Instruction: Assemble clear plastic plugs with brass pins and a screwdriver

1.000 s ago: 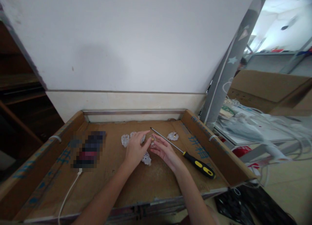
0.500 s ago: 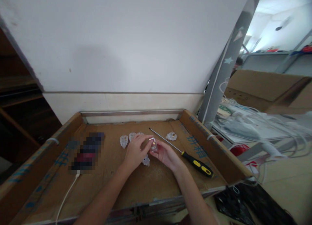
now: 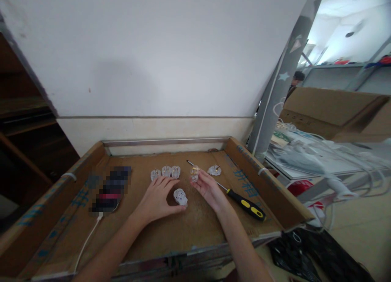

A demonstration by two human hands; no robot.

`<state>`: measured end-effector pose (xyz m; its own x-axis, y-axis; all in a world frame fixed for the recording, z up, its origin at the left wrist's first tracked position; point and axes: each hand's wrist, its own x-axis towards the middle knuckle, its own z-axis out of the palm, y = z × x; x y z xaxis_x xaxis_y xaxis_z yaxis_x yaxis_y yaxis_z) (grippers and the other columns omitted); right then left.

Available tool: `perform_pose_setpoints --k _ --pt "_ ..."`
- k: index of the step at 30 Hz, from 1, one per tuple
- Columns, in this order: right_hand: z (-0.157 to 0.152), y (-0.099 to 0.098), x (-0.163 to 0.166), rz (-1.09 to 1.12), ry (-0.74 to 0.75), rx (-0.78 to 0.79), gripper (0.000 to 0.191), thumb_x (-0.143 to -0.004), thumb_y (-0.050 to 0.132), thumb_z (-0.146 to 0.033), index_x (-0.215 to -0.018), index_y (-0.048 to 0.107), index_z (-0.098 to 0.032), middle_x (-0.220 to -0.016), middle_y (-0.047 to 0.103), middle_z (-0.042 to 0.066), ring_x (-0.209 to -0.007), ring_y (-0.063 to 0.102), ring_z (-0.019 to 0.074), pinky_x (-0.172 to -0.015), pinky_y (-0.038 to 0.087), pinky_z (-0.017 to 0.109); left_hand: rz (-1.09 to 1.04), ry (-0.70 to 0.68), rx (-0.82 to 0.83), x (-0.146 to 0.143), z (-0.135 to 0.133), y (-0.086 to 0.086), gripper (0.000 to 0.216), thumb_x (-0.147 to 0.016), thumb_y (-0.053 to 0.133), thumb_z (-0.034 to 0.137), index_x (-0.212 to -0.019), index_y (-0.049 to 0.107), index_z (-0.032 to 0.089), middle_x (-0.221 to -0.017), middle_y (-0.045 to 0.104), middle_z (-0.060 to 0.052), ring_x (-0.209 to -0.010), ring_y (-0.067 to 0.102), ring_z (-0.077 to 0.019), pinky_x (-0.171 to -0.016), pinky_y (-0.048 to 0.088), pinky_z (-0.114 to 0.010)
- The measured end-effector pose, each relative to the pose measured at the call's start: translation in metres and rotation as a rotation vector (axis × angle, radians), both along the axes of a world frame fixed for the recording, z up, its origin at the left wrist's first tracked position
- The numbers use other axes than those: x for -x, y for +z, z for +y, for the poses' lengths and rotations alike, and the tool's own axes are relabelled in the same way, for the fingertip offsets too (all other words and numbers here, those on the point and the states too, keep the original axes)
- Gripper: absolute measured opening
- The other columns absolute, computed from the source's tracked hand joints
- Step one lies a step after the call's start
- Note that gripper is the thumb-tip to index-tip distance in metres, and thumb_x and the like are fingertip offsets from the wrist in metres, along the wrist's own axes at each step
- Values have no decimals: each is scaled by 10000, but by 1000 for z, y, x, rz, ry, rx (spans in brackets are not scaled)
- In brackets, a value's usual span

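Small clear plastic pieces lie on a cardboard-lined counter (image 3: 183,233) in front of a person. From left to right, the row of three pieces (image 3: 166,171), probably light and stiff, would suit a fingertip pinch at the rounded rims, clear of the thin metal bits that seem to stick up. The loose piece (image 3: 180,196), whitish and narrowing at one end, also looks light and perhaps a little slippery; its broad sides seem the best place to take hold. The held piece (image 3: 194,174), clear with brass-coloured metal showing, looks hard and rather brittle, so a gentle grip on its outer edges should do.

For position, again from the left: a white cable (image 3: 87,237) runs to a pixelated dark device (image 3: 111,188), left of the left arm. The left hand (image 3: 157,198) is spread wide, its fingertips at the near side of the row, partly hiding it, and its thumb stretched out below the loose piece, which sits between; whether the thumb touches it cannot be told. The held piece appears lifted, pinched in the fingertips of the right hand (image 3: 209,190). Another clear piece (image 3: 214,170) rests beyond that hand, apart from it, and a black and yellow screwdriver (image 3: 244,202) lies with its shaft passing behind the right hand and its handle to the right
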<state>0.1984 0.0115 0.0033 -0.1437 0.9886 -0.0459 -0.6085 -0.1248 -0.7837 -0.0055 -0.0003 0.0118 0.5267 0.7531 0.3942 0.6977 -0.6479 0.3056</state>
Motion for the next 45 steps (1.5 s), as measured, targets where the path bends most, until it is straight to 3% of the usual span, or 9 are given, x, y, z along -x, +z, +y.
perform_pose_setpoints --k 6,13,18,32,38,45 --pt "7 -12 7 -222 -150 -92 370 -628 747 -433 -900 645 -204 -846 679 9 -714 632 128 -664 507 263 40 27 43 -4 -4 -5 446 -662 683 521 -1007 630 244 -1077 635 -41 -1024 532 -263 -937 346 -421" --pt "7 -19 17 -588 -385 -317 345 -731 645 -435 -954 606 -175 -921 646 70 -811 596 175 -732 472 314 42 116 2 -7 21 10 504 -732 648 497 -1151 548 235 -1131 635 -54 -1028 543 -259 -905 360 -409" --pt "-2 -14 21 -821 -468 -475 263 -841 529 -362 -1018 580 -175 -976 600 91 -835 564 182 -740 456 330 -12 103 15 -15 29 3 504 -721 669 486 -1130 558 214 -1119 636 -63 -1037 540 -256 -894 387 -403" --pt "-16 -7 27 -1110 -346 -714 232 -896 452 -226 -1113 535 -232 -1027 565 78 -973 539 190 -873 450 352 -157 112 109 -14 20 -6 484 -746 649 313 -1203 530 208 -1057 643 -74 -970 578 -239 -872 425 -395" --pt "-16 -5 29 -1138 -335 -705 232 -896 441 -216 -1104 544 -222 -1035 568 88 -984 548 201 -888 453 366 -265 101 161 -15 21 -10 459 -735 642 277 -1174 532 201 -953 642 -56 -887 592 -214 -827 457 -369" --pt "-17 -7 30 -1138 -377 -662 218 -905 436 -251 -1098 532 -220 -1020 569 82 -932 571 191 -839 470 343 -334 87 198 -16 23 -13 462 -744 625 300 -1176 503 195 -967 631 -55 -859 599 -200 -787 477 -350"
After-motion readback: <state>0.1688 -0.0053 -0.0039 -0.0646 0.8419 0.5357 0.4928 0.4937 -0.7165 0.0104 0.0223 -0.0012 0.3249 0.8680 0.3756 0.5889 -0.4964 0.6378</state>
